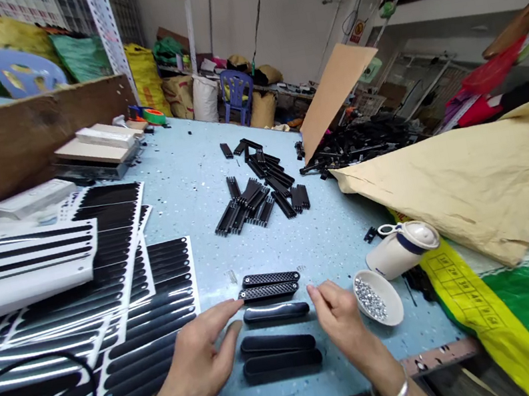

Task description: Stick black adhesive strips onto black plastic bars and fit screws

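Two patterned black strips [268, 290] with a small round fitting at each end lie side by side on the blue table. Nearer to me is a glossy black strip [276, 313], then two smooth dark strips [282, 365]. My left hand [202, 343] is at the left ends of these pieces, thumb and fingers apart, holding nothing. At their right ends is my right hand [337, 314], its fingers curled in; whatever they hold, if anything, is hidden. Beside it stands a white bowl [395, 312] of small silvery parts.
Sheets of black adhesive strips [139, 340] cover the left side. Several black slotted pieces [250, 204] lie mid-table. A white cup [389, 257], brown paper [463, 171] and a yellow-green sack [484, 296] are at the right. A wooden board [31, 135] edges the left.
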Tool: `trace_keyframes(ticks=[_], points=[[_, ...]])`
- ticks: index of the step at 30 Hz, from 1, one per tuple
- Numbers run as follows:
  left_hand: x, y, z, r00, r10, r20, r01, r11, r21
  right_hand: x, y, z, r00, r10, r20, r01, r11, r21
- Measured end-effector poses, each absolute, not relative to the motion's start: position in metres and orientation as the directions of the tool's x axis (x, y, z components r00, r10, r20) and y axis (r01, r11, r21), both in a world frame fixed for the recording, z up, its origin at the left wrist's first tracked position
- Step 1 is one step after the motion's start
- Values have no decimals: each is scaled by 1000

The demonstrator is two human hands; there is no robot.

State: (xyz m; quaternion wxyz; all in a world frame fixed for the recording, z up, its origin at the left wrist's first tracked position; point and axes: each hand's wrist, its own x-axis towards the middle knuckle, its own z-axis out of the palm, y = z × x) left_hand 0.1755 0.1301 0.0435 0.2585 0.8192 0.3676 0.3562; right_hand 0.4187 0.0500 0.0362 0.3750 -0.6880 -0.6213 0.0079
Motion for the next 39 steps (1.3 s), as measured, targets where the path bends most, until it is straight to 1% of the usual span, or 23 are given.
trace_keyframes(ticks=[1,3,5,6,8,10,11,12,14,16,17,19,21,22,24,27,29,32,35,39], points=[[169,126,50,439,786,436,412,-607,679,404,44,40,188,860,474,836,113,-538],[151,116,63,361,797,485,421,-603,677,363,33,39,36,869,494,787,280,-550],[127,103,71,299,829,473,467,-560,685,317,25,27,-207,790,577,722,521,-455],[113,95,72,287,850,442,495,-526,691,296,22,18,-303,718,626,679,624,-387],[83,76,67,274,896,348,553,-443,705,263,18,3,-402,728,556,675,646,-357],[54,53,53,220,944,247,607,-331,723,246,16,-8,-446,759,474,683,631,-368],[40,41,44,171,966,194,627,-259,734,243,15,-12,-448,759,473,675,634,-377],[28,29,34,100,985,142,639,-173,749,242,15,-15,-441,744,502,657,649,-385],[12,9,18,-60,998,-2,622,39,782,243,12,-20,-412,688,597,605,697,-385],[8,-4,8,-141,974,-179,486,225,844,244,5,-23,-356,644,677,577,721,-384],[9,-8,7,-130,954,-271,364,300,882,245,1,-24,-339,634,695,573,725,-382],[17,-11,10,-16,912,-410,58,410,910,246,-7,-21,-334,623,707,557,736,-386],[27,-12,16,100,885,-454,-197,465,863,247,-11,-13,-348,643,682,511,740,-437],[31,-11,20,135,879,-457,-273,476,836,247,-10,-8,-348,678,647,486,721,-494],[38,-11,25,161,876,-455,-345,482,806,243,-3,2,-327,761,560,441,647,-622],[45,-6,29,144,880,-453,-368,472,801,229,15,7,-282,829,483,365,559,-745],[50,-1,31,110,894,-434,-366,442,819,219,27,5,-260,861,437,283,500,-818],[59,8,35,97,913,-396,-362,403,840,212,40,4,-243,924,294,139,333,-932],[66,12,38,154,906,-394,-420,421,804,219,45,10,-237,960,146,18,154,-988],[64,7,35,215,876,-432,-517,477,710,225,44,11,-232,973,-16,-73,-34,-997]])
